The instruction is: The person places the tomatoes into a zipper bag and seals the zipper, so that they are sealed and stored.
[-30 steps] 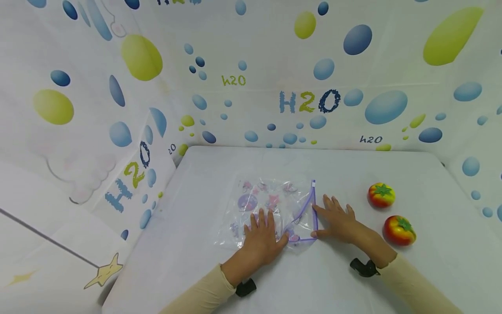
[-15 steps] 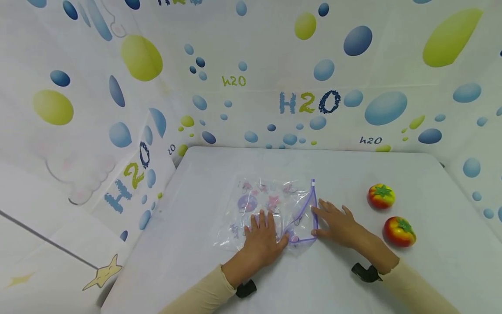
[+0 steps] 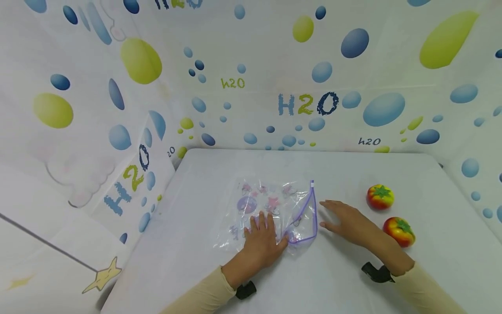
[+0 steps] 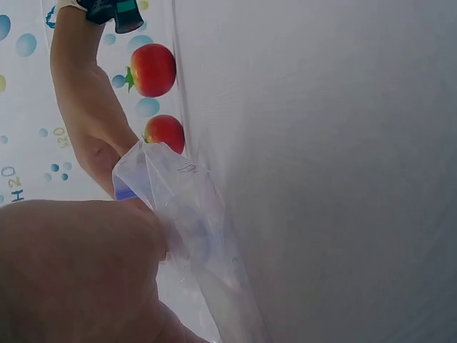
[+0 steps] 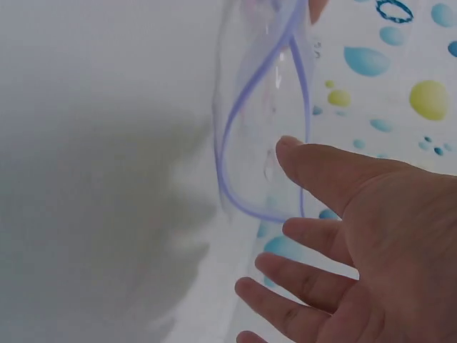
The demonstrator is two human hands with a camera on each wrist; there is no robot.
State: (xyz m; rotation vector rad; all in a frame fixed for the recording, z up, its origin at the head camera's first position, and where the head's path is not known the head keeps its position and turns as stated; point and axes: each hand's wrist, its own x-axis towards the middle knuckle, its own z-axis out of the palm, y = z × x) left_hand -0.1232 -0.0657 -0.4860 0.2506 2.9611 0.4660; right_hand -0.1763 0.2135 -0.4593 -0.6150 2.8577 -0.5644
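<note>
A clear zip bag (image 3: 246, 204) with pink and purple prints lies flat on the white table. Its purple-edged mouth (image 3: 315, 218) gapes on the right side. My left hand (image 3: 259, 245) rests on the bag's near part, fingers spread and thumb beside the mouth. Just right of the mouth, my right hand (image 3: 349, 223) hovers apart from the bag. Its fingers (image 5: 307, 282) are extended and hold nothing in the right wrist view. Two red-and-yellow tomatoes with green leaf tops sit on the right: the far tomato (image 3: 380, 197) and the near tomato (image 3: 399, 231), partly behind my right forearm.
The white table (image 3: 188, 196) reaches back to a white curtain (image 3: 266, 52) printed with blue and green drops. More of that curtain hangs at the left and right. A black wrist camera (image 3: 377, 273) sits under my right wrist.
My right hand has let go of the bag's purple edge and drawn back to the right, towards the tomatoes. The left hand has stayed in place on the bag.
</note>
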